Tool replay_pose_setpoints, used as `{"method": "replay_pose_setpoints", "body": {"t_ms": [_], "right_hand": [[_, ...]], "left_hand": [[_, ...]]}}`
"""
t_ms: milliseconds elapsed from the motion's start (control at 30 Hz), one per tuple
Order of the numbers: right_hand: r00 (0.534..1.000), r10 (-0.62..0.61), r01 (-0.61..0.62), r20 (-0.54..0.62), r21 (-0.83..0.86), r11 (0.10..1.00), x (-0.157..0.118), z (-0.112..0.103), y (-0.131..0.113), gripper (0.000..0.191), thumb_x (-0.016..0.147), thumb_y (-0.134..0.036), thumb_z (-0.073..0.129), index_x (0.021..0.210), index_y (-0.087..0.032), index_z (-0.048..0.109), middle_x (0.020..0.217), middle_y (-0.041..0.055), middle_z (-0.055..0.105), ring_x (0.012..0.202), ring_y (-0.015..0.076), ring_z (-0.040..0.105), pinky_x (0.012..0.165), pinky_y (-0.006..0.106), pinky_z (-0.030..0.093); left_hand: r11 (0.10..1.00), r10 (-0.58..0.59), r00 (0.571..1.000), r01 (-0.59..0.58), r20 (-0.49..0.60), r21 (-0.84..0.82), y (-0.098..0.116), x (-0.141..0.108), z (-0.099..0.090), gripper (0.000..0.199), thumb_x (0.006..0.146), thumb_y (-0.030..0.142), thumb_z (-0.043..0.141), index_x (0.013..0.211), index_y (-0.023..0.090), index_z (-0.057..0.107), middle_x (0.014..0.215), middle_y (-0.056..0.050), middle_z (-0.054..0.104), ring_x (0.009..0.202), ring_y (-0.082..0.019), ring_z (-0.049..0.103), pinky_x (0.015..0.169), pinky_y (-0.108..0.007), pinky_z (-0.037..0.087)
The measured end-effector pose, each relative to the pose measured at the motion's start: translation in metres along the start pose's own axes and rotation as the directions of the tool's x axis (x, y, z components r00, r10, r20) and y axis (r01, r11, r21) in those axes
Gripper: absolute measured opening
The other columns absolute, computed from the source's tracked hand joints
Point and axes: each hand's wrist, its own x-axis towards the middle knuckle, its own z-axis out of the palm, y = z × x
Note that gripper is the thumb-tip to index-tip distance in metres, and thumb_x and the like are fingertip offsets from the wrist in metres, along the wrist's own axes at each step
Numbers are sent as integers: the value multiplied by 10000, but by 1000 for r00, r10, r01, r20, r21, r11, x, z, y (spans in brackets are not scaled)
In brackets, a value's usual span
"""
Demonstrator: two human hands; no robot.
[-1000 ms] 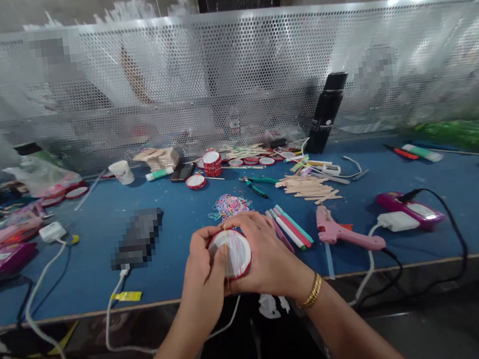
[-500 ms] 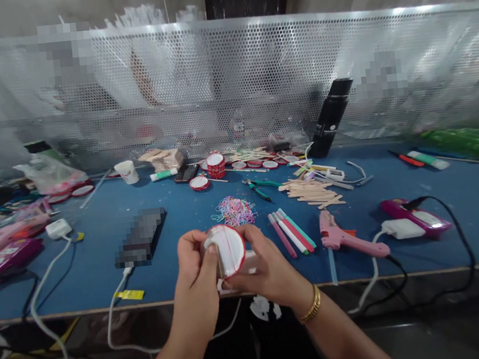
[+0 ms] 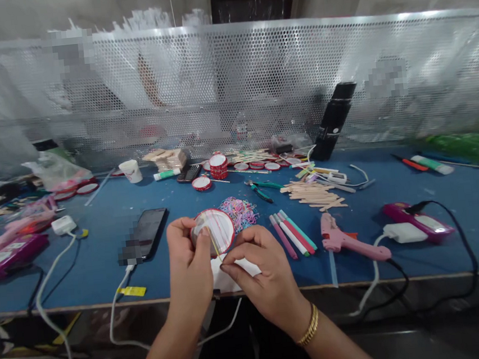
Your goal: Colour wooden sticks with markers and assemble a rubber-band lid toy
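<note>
My left hand [image 3: 190,263] grips a round white disc with a red rim [image 3: 221,229], its thumb pressed on the disc's face. Thin pinkish bands cross that face. A yellow elastic band [image 3: 214,243] stretches from under the left thumb to the pinched fingertips of my right hand [image 3: 261,270], just below the disc's lower edge. Behind the disc lies a heap of colourful rubber bands [image 3: 243,214]. Something white and flat [image 3: 227,276] rests at the table edge beneath my hands.
Felt pens [image 3: 291,234], a pink glue gun [image 3: 347,242], wooden sticks [image 3: 312,193] and pliers [image 3: 260,191] lie to the right. A phone [image 3: 149,233] with a cable is left. Red-rimmed discs [image 3: 218,167], a paper cup [image 3: 131,171] and a black bottle [image 3: 331,125] stand behind.
My right hand has let go of the disc's rim and now pulls the yellow band downward and right. The disc, in my left hand, has shifted slightly left and tilted.
</note>
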Motion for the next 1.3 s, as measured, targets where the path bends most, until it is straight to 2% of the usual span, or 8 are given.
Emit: {"method": "replay_pose_setpoints", "body": {"t_ms": [367, 467, 533, 633, 767, 833, 1000, 1300], "right_hand": [[1000, 16, -18, 19, 77, 997, -7, 5, 4, 147, 978, -218, 693, 1003, -249, 835, 881, 40, 772, 808, 189, 713, 732, 339, 577], [996, 72, -65, -44, 133, 989, -8, 1, 6, 137, 989, -243, 676, 1015, -248, 811, 892, 28, 806, 808, 179, 743, 752, 322, 606], [982, 155, -140, -104, 132, 981, -8, -2, 8, 164, 1010, -299, 644, 1088, -234, 773, 863, 25, 799, 749, 170, 738, 710, 309, 614], [968, 223, -209, -114, 126, 970, -5, -5, 10, 261, 1039, -357, 584, 1220, -218, 710, 868, 33, 798, 692, 163, 739, 660, 298, 621], [979, 152, -145, -139, 53, 988, -2, -6, 12, 277, 1043, -309, 550, 1253, -215, 704, 1093, 82, 825, 916, 195, 795, 795, 331, 654], [979, 125, -123, -161, 25, 992, -2, -6, 11, 271, 1037, -266, 539, 1244, -214, 706, 1111, 80, 825, 920, 190, 795, 797, 326, 655], [970, 136, -131, -202, 36, 991, -4, -4, 6, 233, 1016, -221, 533, 1153, -221, 721, 994, 52, 825, 819, 179, 781, 719, 306, 640], [968, 139, -134, -210, 42, 990, -5, -1, 0, 237, 1027, -226, 504, 1091, -240, 732, 974, 39, 825, 853, 186, 790, 759, 317, 649]], "left_hand": [[992, 72, 997, -69, -24, 104, -6, 2, -2, 179, 921, 290, 593, 1038, 251, 464, 946, -3, 538, 841, -181, 597, 736, -311, 512], [987, 109, 994, -106, -14, 124, -11, 2, -4, 164, 939, 302, 588, 1041, 253, 468, 969, -11, 554, 850, -184, 603, 750, -319, 516], [980, 142, 990, -143, 21, 136, -14, 0, -4, 169, 950, 322, 597, 1049, 251, 479, 987, -18, 567, 877, -192, 616, 776, -328, 523], [981, 154, 983, -164, 101, 104, -19, -5, -2, 200, 969, 355, 607, 1096, 244, 498, 1039, -36, 596, 952, -207, 642, 834, -340, 534], [984, 131, 970, -152, 207, 91, -20, -9, -2, 289, 1017, 383, 563, 1263, 234, 539, 1178, -75, 647, 1077, -225, 658, 915, -362, 532], [977, 141, 962, -173, 233, 122, -18, -8, -4, 289, 1047, 396, 512, 1275, 236, 585, 1152, -70, 676, 1040, -221, 664, 895, -358, 528], [965, 183, 940, -227, 289, 127, -15, -5, -7, 273, 1070, 414, 475, 1059, 234, 680, 991, -41, 713, 887, -201, 653, 796, -326, 513], [989, 146, 962, -145, 231, -22, -16, -10, -1, 295, 1055, 460, 516, 920, 240, 659, 804, 5, 630, 673, -161, 532, 600, -273, 428]]}}
